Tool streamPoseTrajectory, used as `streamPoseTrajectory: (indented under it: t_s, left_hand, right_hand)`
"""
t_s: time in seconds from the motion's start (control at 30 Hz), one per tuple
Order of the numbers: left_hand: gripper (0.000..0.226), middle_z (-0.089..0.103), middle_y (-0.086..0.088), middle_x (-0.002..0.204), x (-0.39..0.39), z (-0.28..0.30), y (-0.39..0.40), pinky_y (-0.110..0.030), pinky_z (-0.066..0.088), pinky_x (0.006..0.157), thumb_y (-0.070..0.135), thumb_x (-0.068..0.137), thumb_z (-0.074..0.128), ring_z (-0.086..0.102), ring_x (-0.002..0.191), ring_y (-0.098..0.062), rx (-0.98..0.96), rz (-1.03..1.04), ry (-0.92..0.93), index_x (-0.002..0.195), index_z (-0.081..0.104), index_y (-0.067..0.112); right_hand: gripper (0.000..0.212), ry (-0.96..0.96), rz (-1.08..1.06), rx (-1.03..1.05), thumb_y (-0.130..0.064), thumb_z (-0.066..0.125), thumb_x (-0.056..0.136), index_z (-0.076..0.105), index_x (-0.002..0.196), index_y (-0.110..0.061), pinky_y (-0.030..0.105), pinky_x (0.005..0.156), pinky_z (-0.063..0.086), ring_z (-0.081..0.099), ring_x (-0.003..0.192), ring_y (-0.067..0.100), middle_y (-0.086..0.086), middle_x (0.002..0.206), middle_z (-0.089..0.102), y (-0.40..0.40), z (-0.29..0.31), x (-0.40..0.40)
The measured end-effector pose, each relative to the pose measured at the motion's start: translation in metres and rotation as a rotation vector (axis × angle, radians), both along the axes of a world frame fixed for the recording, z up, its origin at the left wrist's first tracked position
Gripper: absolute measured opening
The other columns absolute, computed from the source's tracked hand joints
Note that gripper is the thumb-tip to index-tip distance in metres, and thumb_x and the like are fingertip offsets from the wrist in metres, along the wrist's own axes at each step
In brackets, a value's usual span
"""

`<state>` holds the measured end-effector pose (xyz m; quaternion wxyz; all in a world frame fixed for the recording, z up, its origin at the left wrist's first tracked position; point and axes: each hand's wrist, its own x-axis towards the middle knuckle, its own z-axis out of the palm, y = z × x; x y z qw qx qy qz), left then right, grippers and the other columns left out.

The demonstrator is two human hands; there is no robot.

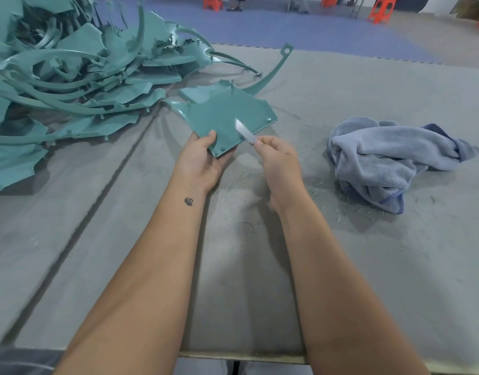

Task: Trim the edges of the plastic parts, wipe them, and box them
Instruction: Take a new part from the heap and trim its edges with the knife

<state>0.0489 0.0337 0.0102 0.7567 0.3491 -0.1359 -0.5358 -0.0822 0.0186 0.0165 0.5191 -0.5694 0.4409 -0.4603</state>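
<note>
Left hand [203, 161] cradles the green plastic part [227, 119] from underneath, thumb on top, lifted off the table [341, 266] so its edge is exposed to the blade [243, 132] pinched in the right hand [279, 161], probably mid-trim.

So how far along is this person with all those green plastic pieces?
Early, by the look of it. Fine shavings on the table suggest some trimming is done. In hand: the left hand holds a green plastic part while the right hand pinches a small blade against its edge. A big pile of parts waits, the blue cloth lies unused, and no box is visible.
</note>
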Motion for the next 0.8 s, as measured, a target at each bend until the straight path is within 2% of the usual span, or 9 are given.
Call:
streamPoseTrajectory:
  t_s: [0.07, 0.13, 0.27, 0.4, 0.47, 0.53, 0.57, 0.67, 0.8]
  left_hand:
    - [0.028, 0.075, -0.003, 0.082, -0.001, 0.001, 0.000, -0.032, 0.060, 0.061, -0.002, 0.101, 0.035, 0.073, 0.074, -0.019, -0.024, -0.004, -0.019, 0.105, 0.057, 0.015]
    - [0.029, 0.075, -0.004, 0.082, -0.003, 0.001, 0.001, -0.032, 0.060, 0.064, -0.004, 0.101, 0.034, 0.073, 0.074, -0.019, -0.048, 0.000, -0.014, 0.104, 0.057, 0.013]
    - [0.025, 0.074, -0.005, 0.085, -0.003, 0.002, 0.001, -0.037, 0.061, 0.069, 0.002, 0.103, 0.035, 0.072, 0.076, -0.020, -0.050, 0.034, 0.049, 0.105, 0.057, 0.012]
    - [0.023, 0.070, -0.010, 0.096, -0.005, 0.007, 0.002, -0.038, 0.060, 0.076, 0.009, 0.104, 0.038, 0.069, 0.084, -0.023, -0.054, 0.033, 0.176, 0.119, 0.055, 0.007]
    - [0.025, 0.068, -0.013, 0.099, -0.006, 0.008, 0.002, -0.042, 0.056, 0.088, 0.010, 0.104, 0.038, 0.067, 0.089, -0.026, -0.054, 0.021, 0.194, 0.121, 0.055, 0.005]
    - [0.022, 0.067, -0.013, 0.100, -0.007, 0.008, 0.001, -0.046, 0.050, 0.098, 0.009, 0.104, 0.037, 0.065, 0.091, -0.026, -0.048, 0.029, 0.171, 0.114, 0.056, 0.005]
    - [0.020, 0.067, -0.013, 0.099, -0.008, 0.009, 0.001, -0.046, 0.050, 0.098, 0.007, 0.103, 0.037, 0.065, 0.090, -0.025, -0.044, 0.037, 0.152, 0.109, 0.056, 0.006]
    - [0.021, 0.067, -0.010, 0.097, -0.010, 0.009, 0.003, -0.042, 0.056, 0.081, 0.005, 0.103, 0.035, 0.068, 0.086, -0.024, -0.030, 0.043, 0.088, 0.100, 0.056, 0.009]
    - [0.024, 0.061, -0.016, 0.125, -0.008, 0.009, 0.009, -0.037, 0.060, 0.067, 0.004, 0.104, 0.031, 0.058, 0.119, -0.034, -0.018, 0.008, 0.048, 0.108, 0.054, 0.009]
  right_hand:
    - [0.017, 0.092, 0.040, -0.018, -0.015, 0.052, 0.096, 0.056, 0.080, -0.017, 0.022, 0.053, 0.037, 0.043, 0.053, 0.010, -0.004, 0.062, 0.050, 0.001, 0.000, 0.000]
    - [0.017, 0.091, 0.117, 0.000, -0.013, 0.049, 0.098, 0.052, 0.081, -0.017, 0.023, 0.047, 0.041, 0.047, 0.043, 0.012, -0.001, 0.058, 0.056, 0.003, 0.001, 0.000]
    - [0.018, 0.173, 0.284, -0.049, -0.014, 0.048, 0.098, 0.059, 0.084, -0.013, 0.021, 0.041, 0.039, 0.045, 0.038, 0.012, -0.002, 0.048, 0.055, 0.005, 0.000, -0.001]
    - [0.027, 0.227, 0.337, -0.076, -0.018, 0.049, 0.099, 0.063, 0.077, -0.012, 0.018, 0.040, 0.032, 0.038, 0.038, 0.007, -0.007, 0.042, 0.047, 0.005, -0.003, -0.002]
    - [0.030, 0.250, 0.320, -0.095, -0.018, 0.050, 0.098, 0.062, 0.071, -0.014, 0.018, 0.042, 0.032, 0.037, 0.037, 0.004, -0.009, 0.039, 0.044, 0.004, -0.004, 0.000]
    - [0.033, 0.268, 0.280, -0.124, -0.019, 0.052, 0.097, 0.061, 0.065, -0.018, 0.023, 0.049, 0.032, 0.037, 0.040, 0.005, -0.011, 0.037, 0.044, 0.002, -0.007, 0.002]
    - [0.034, 0.265, 0.261, -0.133, -0.019, 0.052, 0.096, 0.060, 0.064, -0.019, 0.025, 0.051, 0.031, 0.037, 0.042, 0.007, -0.011, 0.037, 0.043, 0.001, -0.008, 0.003]
    - [0.036, 0.204, 0.187, -0.113, -0.018, 0.052, 0.096, 0.059, 0.061, -0.019, 0.028, 0.052, 0.029, 0.033, 0.044, 0.012, -0.012, 0.038, 0.039, -0.001, -0.011, 0.004]
    - [0.035, -0.032, -0.008, 0.041, -0.020, 0.049, 0.099, 0.056, 0.064, -0.018, 0.022, 0.042, 0.025, 0.030, 0.040, 0.007, -0.011, 0.042, 0.039, -0.012, -0.008, -0.004]
